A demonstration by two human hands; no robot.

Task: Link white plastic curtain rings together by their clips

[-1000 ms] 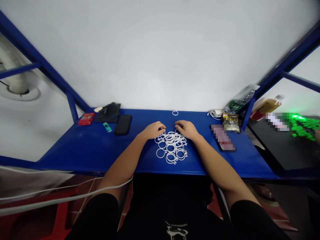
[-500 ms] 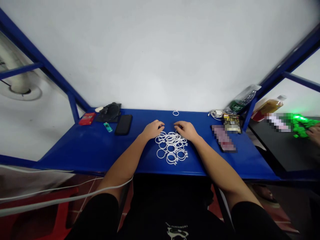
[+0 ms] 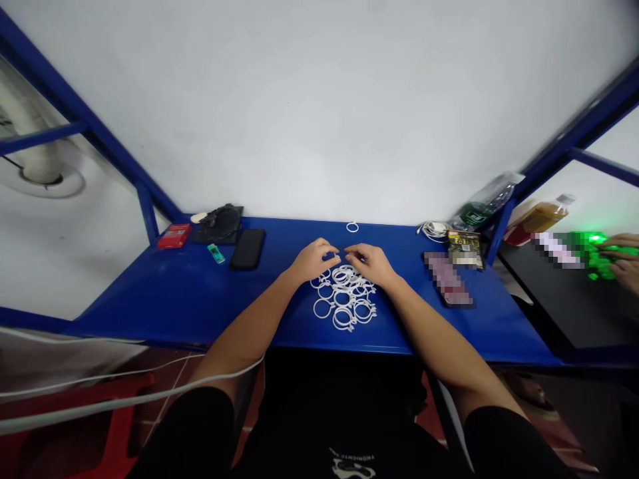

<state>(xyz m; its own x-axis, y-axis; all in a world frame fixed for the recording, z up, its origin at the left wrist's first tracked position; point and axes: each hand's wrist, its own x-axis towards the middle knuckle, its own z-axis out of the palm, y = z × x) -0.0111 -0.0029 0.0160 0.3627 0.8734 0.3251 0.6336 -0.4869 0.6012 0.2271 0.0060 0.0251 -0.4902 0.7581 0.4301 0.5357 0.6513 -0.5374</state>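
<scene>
White plastic rings [image 3: 343, 299] with small tabs lie in a loose, overlapping pile on the blue table [image 3: 190, 303]. At the pile's far left edge is my left hand [image 3: 313, 261], its fingers pinched and a small white piece of a ring [image 3: 337, 256] showing at the tips. My right hand [image 3: 372, 263] reaches over the far right of the pile, fingers bent inward close to the left fingertips. Whatever its fingers hold is too small or hidden to make out. A single ring [image 3: 352, 227] lies apart, near the wall.
On the left are a black phone [image 3: 247, 249], a teal lighter [image 3: 216, 253], a red box [image 3: 174, 236] and a black bag [image 3: 219, 224]. A cable [image 3: 433, 231], packet [image 3: 465, 249], blurred phone [image 3: 448, 279] and bottle [image 3: 486, 203] sit right. Another person's hands [image 3: 626, 256] handle green glowing things.
Both my hands have moved inward, so their fingertips are now close together above the far side of the pile. Another person's second hand has come into view at right.
</scene>
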